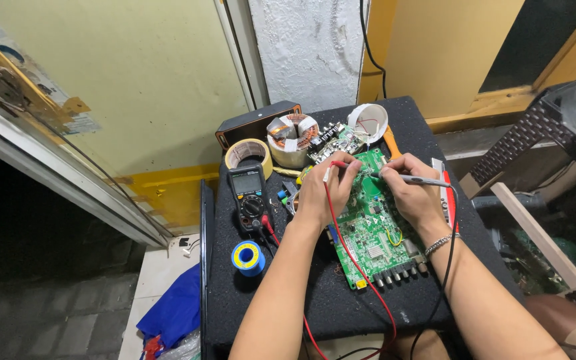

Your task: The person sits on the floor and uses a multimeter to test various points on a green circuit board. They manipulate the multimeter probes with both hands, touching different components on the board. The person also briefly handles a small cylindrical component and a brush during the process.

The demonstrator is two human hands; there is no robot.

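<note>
A green circuit board (375,237) lies on a black felt-covered table (288,293). My left hand (325,190) pinches a red test probe (339,164), its tip on the board's upper edge; the red lead runs down across the board. My right hand (411,197), with a bracelet at the wrist, grips a black test probe (416,179) held nearly flat, tip pointing left onto the board's top. A black multimeter (249,195) lies left of my left hand, both leads running toward it.
A blue solder spool (247,257) sits below the meter. Behind stand a tape roll (249,155), a copper-wound coil (292,137), a small circuit board (335,140), a white cup (370,121) and a dark box (251,125). A blue bag (175,313) lies on the floor at left.
</note>
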